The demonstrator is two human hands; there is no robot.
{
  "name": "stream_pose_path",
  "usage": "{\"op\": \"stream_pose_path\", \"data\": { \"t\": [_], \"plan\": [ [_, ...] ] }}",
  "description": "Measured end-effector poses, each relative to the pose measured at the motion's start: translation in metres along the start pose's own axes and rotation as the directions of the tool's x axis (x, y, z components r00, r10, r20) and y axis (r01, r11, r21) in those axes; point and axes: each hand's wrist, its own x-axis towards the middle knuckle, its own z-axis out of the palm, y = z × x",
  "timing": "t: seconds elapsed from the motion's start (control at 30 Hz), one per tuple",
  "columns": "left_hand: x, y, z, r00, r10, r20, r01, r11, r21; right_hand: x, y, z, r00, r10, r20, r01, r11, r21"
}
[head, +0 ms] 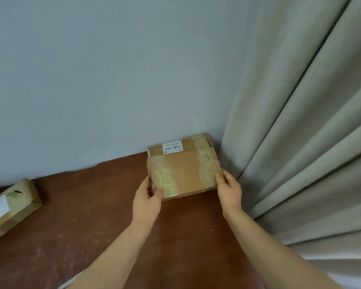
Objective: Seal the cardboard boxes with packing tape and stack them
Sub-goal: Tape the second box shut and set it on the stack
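Note:
A flat cardboard box (186, 174) with two strips of clear tape across its top is held over a second box (175, 147) that bears a white barcode label. The lower box sits on the floor in the corner against the wall. My left hand (148, 199) grips the upper box at its near left corner, thumb on top. My right hand (227, 188) grips its right edge. The upper box covers most of the lower one and is shifted toward me.
A third taped cardboard box (10, 207) with a white label lies at the left on the reddish-brown floor (92, 215). A grey wall (113, 80) stands behind. A beige curtain (300, 142) hangs close on the right, beside the stacked boxes.

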Motion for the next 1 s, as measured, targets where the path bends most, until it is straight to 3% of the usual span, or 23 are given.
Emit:
{"op": "stream_pose_path", "data": {
  "t": [0.33,0.77,1.0],
  "plan": [
    [0.008,0.007,0.032,0.984,0.020,0.177,-0.003,0.995,-0.100,-0.027,-0.039,-0.049,0.984,-0.113,-0.141,0.081,0.974,-0.213],
    [0.042,0.027,0.012,0.999,-0.045,-0.030,0.045,0.999,0.003,0.049,-0.036,0.015,0.979,-0.154,0.133,0.184,0.950,-0.252],
    [0.073,0.035,0.035,0.994,-0.096,-0.060,0.102,0.988,0.113,0.090,-0.026,0.033,0.979,-0.145,0.145,0.187,0.921,-0.341]
  ]
}}
